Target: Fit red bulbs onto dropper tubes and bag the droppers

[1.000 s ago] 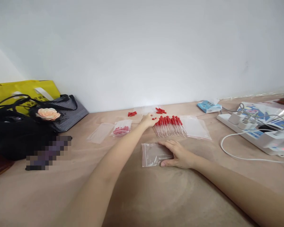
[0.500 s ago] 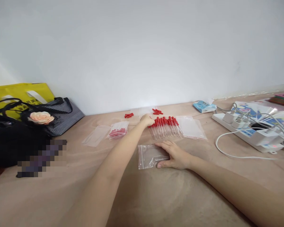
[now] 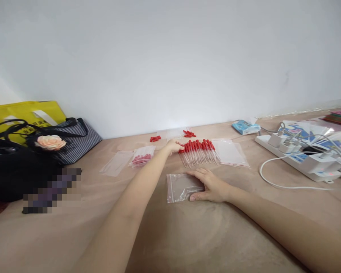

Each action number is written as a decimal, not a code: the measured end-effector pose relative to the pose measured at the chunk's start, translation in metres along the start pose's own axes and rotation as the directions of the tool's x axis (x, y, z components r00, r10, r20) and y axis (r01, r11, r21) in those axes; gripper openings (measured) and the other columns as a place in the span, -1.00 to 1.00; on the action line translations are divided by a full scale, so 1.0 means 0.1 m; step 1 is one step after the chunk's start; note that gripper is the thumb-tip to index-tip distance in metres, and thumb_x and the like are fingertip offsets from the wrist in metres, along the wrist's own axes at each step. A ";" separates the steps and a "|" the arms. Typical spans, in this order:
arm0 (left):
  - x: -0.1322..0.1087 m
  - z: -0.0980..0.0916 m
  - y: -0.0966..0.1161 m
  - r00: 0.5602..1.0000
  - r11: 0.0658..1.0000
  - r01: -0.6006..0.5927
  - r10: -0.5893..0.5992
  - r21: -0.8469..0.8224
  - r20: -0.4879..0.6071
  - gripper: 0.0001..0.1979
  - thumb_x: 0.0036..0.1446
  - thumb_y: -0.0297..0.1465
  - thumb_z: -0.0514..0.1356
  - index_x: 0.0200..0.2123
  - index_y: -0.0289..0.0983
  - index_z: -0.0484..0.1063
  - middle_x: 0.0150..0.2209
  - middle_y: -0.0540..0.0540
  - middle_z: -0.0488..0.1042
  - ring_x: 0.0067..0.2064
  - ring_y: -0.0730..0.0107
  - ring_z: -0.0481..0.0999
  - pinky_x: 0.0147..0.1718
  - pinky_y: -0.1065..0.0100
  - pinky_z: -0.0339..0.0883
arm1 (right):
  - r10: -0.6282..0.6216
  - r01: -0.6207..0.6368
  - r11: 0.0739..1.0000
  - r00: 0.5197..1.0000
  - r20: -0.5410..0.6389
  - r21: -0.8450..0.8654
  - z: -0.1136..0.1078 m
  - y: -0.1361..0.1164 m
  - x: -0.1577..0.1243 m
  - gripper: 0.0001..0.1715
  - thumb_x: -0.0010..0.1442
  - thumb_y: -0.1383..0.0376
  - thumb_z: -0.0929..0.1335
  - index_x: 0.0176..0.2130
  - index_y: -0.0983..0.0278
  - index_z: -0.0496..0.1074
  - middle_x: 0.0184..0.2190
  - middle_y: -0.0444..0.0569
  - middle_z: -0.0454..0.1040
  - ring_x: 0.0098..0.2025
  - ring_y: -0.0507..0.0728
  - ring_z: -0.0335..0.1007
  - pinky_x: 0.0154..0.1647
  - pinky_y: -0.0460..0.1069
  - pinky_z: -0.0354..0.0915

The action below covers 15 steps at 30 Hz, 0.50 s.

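Note:
My left hand (image 3: 174,146) reaches out to the left end of a row of red-topped clear sticks (image 3: 197,151). Its fingers are closed around the red top of the endmost stick. Nearer to me, my right hand (image 3: 211,185) lies with thumb and fingers apart on a clear zip bag (image 3: 177,187), which is flat on the cloth. Left of the row, a zip bag with red-topped pieces inside (image 3: 142,156) lies beside a flat zip bag (image 3: 117,163). Small red pieces sit in two piles behind, one pile at left (image 3: 155,138) and another (image 3: 189,134) at centre.
Flat bags (image 3: 233,153) lie right of the row. Farther right are a blue tissue pack (image 3: 245,127) and a white power strip (image 3: 297,159) with chargers and looping cables. A yellow bag (image 3: 25,113), a striped bag (image 3: 79,142) and a black bag (image 3: 19,174) stand at left.
My left hand has shifted slightly left at the end of the row. My right hand remains on the zip bag. The view has moved very little.

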State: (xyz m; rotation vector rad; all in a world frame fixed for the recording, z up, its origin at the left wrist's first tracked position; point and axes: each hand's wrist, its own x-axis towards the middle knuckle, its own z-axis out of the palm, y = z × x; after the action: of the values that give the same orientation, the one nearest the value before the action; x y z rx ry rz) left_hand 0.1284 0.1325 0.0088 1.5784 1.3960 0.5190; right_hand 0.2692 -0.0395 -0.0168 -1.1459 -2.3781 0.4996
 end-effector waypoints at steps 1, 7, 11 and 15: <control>-0.02 -0.01 0.00 1.000 0.999 0.005 -0.005 -0.038 0.013 -0.71 0.14 -0.35 0.06 -0.07 -0.33 0.25 -0.09 -0.15 0.32 -0.15 0.30 0.39 -0.22 0.17 0.32 | -0.001 0.001 1.000 1.000 -0.001 0.001 0.00 0.00 0.00 -0.14 -0.10 -0.12 0.32 0.08 0.27 0.14 -0.03 0.12 0.29 -0.01 0.24 0.18 -0.02 0.15 0.09; -0.20 -0.15 0.04 0.999 0.968 0.012 -0.001 -0.251 0.042 -0.72 0.15 -0.36 0.06 -0.08 -0.34 0.27 -0.11 -0.15 0.33 -0.17 0.32 0.40 -0.24 0.19 0.34 | -0.010 0.010 1.000 1.000 -0.005 0.012 0.01 0.01 0.00 -0.14 -0.10 -0.10 0.33 0.08 0.28 0.14 -0.02 0.12 0.28 0.00 0.23 0.18 -0.02 0.15 0.11; -0.37 -0.29 0.01 0.999 0.931 -0.038 0.041 -0.364 -0.001 -0.88 0.00 -0.53 0.20 -0.34 -0.40 0.33 -0.37 -0.10 0.43 -0.38 0.46 0.46 -0.32 0.34 0.36 | -0.023 0.023 0.999 1.000 -0.017 0.023 0.02 0.02 -0.01 -0.15 -0.09 -0.10 0.33 0.08 0.26 0.13 -0.01 0.12 0.27 0.00 0.24 0.18 -0.02 0.16 0.11; -0.73 -0.49 -0.14 0.982 0.875 -0.179 0.129 -0.450 -0.139 -0.75 -0.08 -0.61 0.23 -0.31 -0.30 0.29 -0.46 0.06 0.40 -0.44 0.57 0.47 -0.34 0.42 0.35 | -0.022 0.022 1.000 1.000 -0.013 0.015 0.02 0.03 -0.01 -0.12 -0.10 -0.11 0.33 0.09 0.26 0.12 0.00 0.12 0.27 0.02 0.24 0.16 -0.01 0.17 0.10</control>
State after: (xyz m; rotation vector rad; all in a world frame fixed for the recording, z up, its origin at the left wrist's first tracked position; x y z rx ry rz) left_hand 0.0620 0.0808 0.0389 1.2871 1.1162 0.9679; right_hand 0.2702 -0.0388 -0.0205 -1.1121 -2.3686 0.5009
